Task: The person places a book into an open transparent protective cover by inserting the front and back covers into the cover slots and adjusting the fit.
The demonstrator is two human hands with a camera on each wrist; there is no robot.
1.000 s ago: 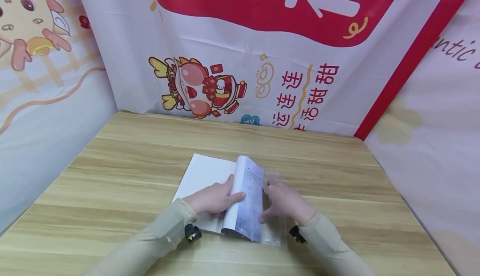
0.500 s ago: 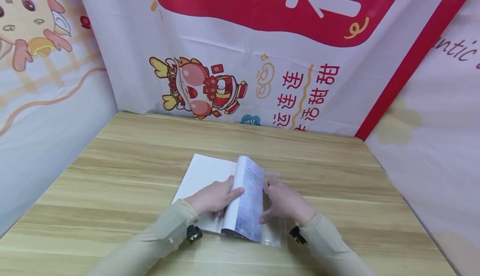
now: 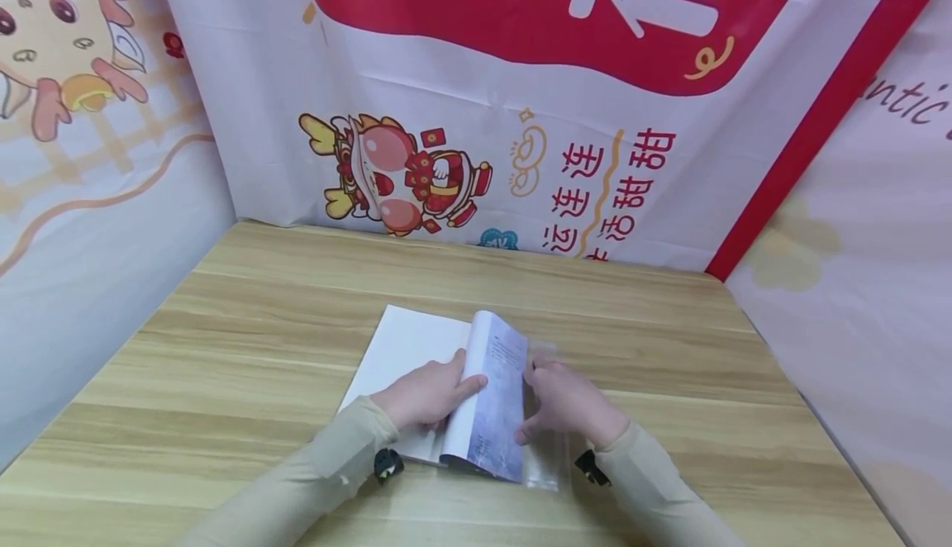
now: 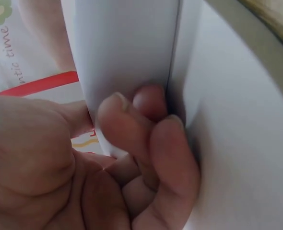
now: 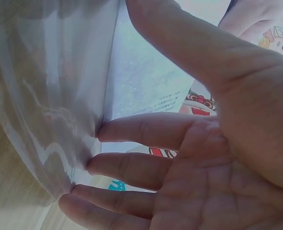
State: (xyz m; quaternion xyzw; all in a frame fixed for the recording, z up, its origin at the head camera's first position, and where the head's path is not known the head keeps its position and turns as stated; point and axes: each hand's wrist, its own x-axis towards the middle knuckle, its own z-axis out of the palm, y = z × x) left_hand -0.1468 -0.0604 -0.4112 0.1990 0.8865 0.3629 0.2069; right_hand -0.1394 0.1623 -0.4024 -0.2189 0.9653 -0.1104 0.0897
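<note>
A book lies on the table, its white page (image 3: 416,340) facing up on the left. Its bluish printed cover (image 3: 500,406) bends over in a curl on the right. My left hand (image 3: 427,392) grips this curl, thumb on top and the other fingers curled in by the fold. Clear plastic film (image 3: 546,468) extends past the cover's right edge. My right hand (image 3: 571,402) is at that edge; in the right wrist view its fairly straight fingertips touch the clear film (image 5: 60,110), with the thumb apart from them near the cover.
The wood-grain table (image 3: 245,349) reaches around the book on all sides. Printed cloth hangs along the back (image 3: 476,76) and both sides of it. A dark band-like device (image 3: 388,464) sits at the left wrist, another (image 3: 592,466) at the right.
Hands and book keep nearly the same pose. The whole head view shifts very slightly, and the left thumb moves a little on the cover.
</note>
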